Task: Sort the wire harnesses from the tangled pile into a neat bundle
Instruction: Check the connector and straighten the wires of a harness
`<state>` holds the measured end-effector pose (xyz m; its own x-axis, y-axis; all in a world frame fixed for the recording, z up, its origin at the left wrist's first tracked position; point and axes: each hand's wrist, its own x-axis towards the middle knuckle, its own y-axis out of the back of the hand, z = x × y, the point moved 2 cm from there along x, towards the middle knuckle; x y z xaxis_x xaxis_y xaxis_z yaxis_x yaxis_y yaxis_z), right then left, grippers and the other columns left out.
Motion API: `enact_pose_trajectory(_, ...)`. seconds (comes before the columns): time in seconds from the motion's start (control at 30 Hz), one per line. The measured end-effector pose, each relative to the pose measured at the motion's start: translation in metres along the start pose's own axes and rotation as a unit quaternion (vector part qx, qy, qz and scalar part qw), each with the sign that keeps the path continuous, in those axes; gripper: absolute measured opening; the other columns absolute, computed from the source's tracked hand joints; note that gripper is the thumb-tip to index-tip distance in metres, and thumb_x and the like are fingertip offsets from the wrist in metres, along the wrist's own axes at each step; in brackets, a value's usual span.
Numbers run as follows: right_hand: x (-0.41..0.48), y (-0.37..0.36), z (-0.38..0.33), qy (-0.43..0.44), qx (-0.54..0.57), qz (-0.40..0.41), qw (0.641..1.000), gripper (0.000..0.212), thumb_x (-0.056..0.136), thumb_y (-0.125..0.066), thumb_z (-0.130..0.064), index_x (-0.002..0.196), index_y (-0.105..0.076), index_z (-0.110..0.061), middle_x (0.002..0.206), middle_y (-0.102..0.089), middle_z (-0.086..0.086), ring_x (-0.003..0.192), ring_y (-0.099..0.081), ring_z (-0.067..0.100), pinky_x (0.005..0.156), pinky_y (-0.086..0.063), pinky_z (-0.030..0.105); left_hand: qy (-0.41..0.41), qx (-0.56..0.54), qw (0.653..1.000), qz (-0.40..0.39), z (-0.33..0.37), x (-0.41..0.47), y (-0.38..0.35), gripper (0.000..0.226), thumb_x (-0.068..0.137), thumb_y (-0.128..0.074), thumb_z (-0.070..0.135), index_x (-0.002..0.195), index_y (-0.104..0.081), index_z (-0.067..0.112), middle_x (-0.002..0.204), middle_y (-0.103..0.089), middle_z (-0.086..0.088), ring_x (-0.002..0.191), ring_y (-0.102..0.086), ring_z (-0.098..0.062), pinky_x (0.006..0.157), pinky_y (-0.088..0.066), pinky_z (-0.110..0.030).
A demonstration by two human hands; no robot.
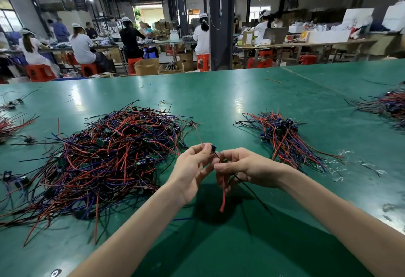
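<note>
A big tangled pile (pixel 105 154) of red, blue and black wire harnesses lies on the green table (pixel 219 101) at the left. A smaller, roughly aligned bundle (pixel 285 138) lies at the right. My left hand (pixel 192 171) pinches one harness (pixel 223 191) near its small blue part, above the table in the middle. My right hand (pixel 243 169) grips the same harness's wires just below; a red wire and a black wire hang down from it toward the table.
Another wire heap (pixel 390 103) lies at the far right edge, and loose harnesses (pixel 11 123) at the far left. Clear plastic scraps (pixel 337 165) lie beside the right bundle. People work at benches beyond the table's far edge.
</note>
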<state>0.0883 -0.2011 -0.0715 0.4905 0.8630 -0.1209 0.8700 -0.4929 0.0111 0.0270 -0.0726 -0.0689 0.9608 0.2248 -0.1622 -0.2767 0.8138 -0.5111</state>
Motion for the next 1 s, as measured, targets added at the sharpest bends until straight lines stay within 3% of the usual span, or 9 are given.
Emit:
enact_pose_trajectory(0.1, 0.003, -0.005, 0.002, 0.012, 0.009, 0.032, 0.999, 0.008, 0.092, -0.053, -0.009, 0.098, -0.053, -0.004, 0.07, -0.06, 0.007, 0.059, -0.059, 0.014, 0.056, -0.051, 0.024, -0.006, 0.07, 0.997, 0.017, 0.0, 0.0, 0.005, 0.003, 0.089, -0.061, 0.016, 0.09, -0.059, 0.018, 0.079, -0.064, 0.005, 0.071, -0.059, -0.006, 0.054, -0.048, -0.016)
enact_pose_trajectory(0.2, 0.005, -0.006, 0.0, 0.01, 0.059, 0.068, 0.996, 0.003, 0.094, -0.051, -0.006, 0.096, -0.053, -0.007, 0.064, -0.055, 0.003, 0.047, -0.047, 0.008, 0.043, -0.038, 0.017, -0.003, 0.108, 0.994, 0.018, 0.001, 0.001, 0.007, 0.005, 0.087, -0.064, 0.021, 0.087, -0.06, 0.023, 0.073, -0.066, 0.011, 0.069, -0.06, 0.001, 0.056, -0.041, -0.017)
enact_pose_trajectory(0.3, 0.005, -0.006, -0.002, 0.005, 0.064, 0.081, 0.995, 0.003, 0.094, -0.053, -0.016, 0.093, -0.053, -0.013, 0.059, -0.048, 0.002, 0.042, -0.03, 0.006, 0.04, -0.027, 0.016, -0.012, 0.104, 0.994, 0.007, 0.003, 0.002, 0.008, 0.009, 0.087, -0.064, 0.016, 0.085, -0.059, 0.024, 0.071, -0.068, 0.013, 0.064, -0.062, 0.004, 0.055, -0.042, -0.017)
enact_pose_trajectory(0.43, 0.006, -0.009, 0.0, 0.014, 0.085, 0.09, 0.992, 0.018, 0.098, -0.045, -0.025, 0.088, -0.052, -0.012, 0.052, -0.039, 0.002, 0.035, -0.018, 0.003, 0.036, -0.018, 0.012, -0.019, 0.069, 0.997, 0.014, 0.005, 0.006, 0.011, 0.011, 0.087, -0.063, 0.014, 0.084, -0.059, 0.023, 0.072, -0.068, 0.011, 0.068, -0.063, -0.003, 0.053, -0.043, -0.017)
enact_pose_trajectory(0.57, 0.005, -0.012, 0.0, 0.017, 0.073, 0.089, 0.993, 0.023, 0.091, -0.053, -0.033, 0.089, -0.054, -0.011, 0.052, -0.046, 0.004, 0.034, -0.026, 0.005, 0.034, -0.025, 0.012, -0.047, 0.006, 0.998, 0.034, 0.013, 0.008, 0.015, 0.007, 0.088, -0.06, 0.007, 0.085, -0.062, 0.012, 0.067, -0.068, 0.004, 0.056, -0.061, -0.003, 0.051, -0.049, -0.014)
enact_pose_trajectory(0.7, 0.007, -0.015, -0.002, 0.04, 0.058, 0.113, 0.991, 0.037, 0.074, -0.063, -0.042, 0.092, -0.056, -0.011, 0.067, -0.06, 0.007, 0.046, -0.049, 0.012, 0.039, -0.043, 0.022, -0.056, 0.06, 0.996, 0.021, 0.01, 0.005, 0.013, 0.004, 0.085, -0.064, 0.007, 0.082, -0.064, 0.01, 0.066, -0.068, 0.002, 0.054, -0.061, -0.003, 0.051, -0.048, -0.016)
enact_pose_trajectory(0.83, 0.006, -0.015, -0.001, 0.057, 0.076, 0.135, 0.986, 0.027, 0.081, -0.064, -0.029, 0.091, -0.06, -0.004, 0.07, -0.061, 0.009, 0.052, -0.055, 0.013, 0.039, -0.047, 0.024, -0.112, 0.21, 0.971, 0.023, 0.003, 0.003, 0.012, 0.01, 0.085, -0.067, 0.015, 0.076, -0.066, 0.019, 0.065, -0.065, 0.011, 0.058, -0.056, 0.001, 0.051, -0.041, -0.013)
enact_pose_trajectory(0.93, 0.005, -0.012, -0.002, 0.051, 0.072, 0.154, 0.984, 0.01, 0.09, -0.059, -0.011, 0.085, -0.059, -0.002, 0.062, -0.06, 0.008, 0.047, -0.054, 0.012, 0.038, -0.046, 0.022, -0.167, 0.234, 0.957, 0.031, 0.004, 0.005, 0.013, 0.012, 0.086, -0.066, 0.021, 0.075, -0.068, 0.019, 0.066, -0.066, 0.011, 0.058, -0.051, 0.002, 0.051, -0.039, -0.013)
enact_pose_trajectory(1.0, 0.005, -0.012, -0.003, 0.054, 0.073, 0.166, 0.982, 0.013, 0.091, -0.056, -0.006, 0.079, -0.058, -0.003, 0.059, -0.059, 0.008, 0.044, -0.052, 0.012, 0.036, -0.044, 0.022, -0.184, 0.226, 0.956, 0.031, 0.008, 0.006, 0.015, 0.014, 0.086, -0.065, 0.021, 0.074, -0.068, 0.017, 0.068, -0.067, 0.009, 0.06, -0.048, -0.001, 0.05, -0.038, -0.014)
